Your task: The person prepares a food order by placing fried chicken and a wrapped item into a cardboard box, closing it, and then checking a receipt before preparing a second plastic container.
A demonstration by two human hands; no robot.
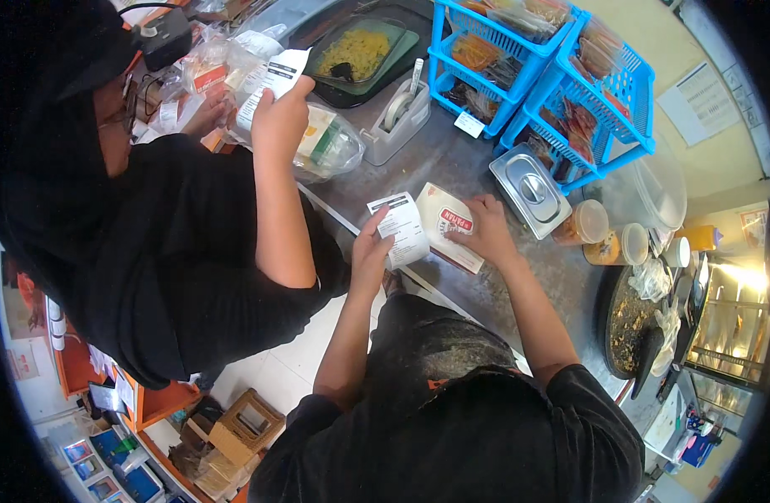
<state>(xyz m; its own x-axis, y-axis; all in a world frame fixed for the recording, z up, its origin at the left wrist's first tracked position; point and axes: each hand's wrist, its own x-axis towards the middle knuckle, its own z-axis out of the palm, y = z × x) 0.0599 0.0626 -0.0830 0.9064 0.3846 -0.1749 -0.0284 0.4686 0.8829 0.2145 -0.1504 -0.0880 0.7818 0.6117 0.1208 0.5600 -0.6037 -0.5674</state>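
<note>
Pinched between the thumb and fingers of my left hand (369,254) is a curling printed paper receipt (402,231). My right hand (489,229) grips a small cream cardboard food box (445,210) with a red-and-white printed logo, its fingers over the far right side and the thumb across the top. The box is at the counter's (517,302) near edge, and the receipt partly overlaps its left side. Whether the box rests fully on the counter is hard to see.
At left, a co-worker's hand (281,113) holds another receipt (275,85) above bagged food (325,144). A tape dispenser (385,135), blue basket racks (510,94), a lidded steel container (531,188) and clear-lidded tubs (583,223) line the counter's back. A round chopping board (624,327) bears a knife (649,361).
</note>
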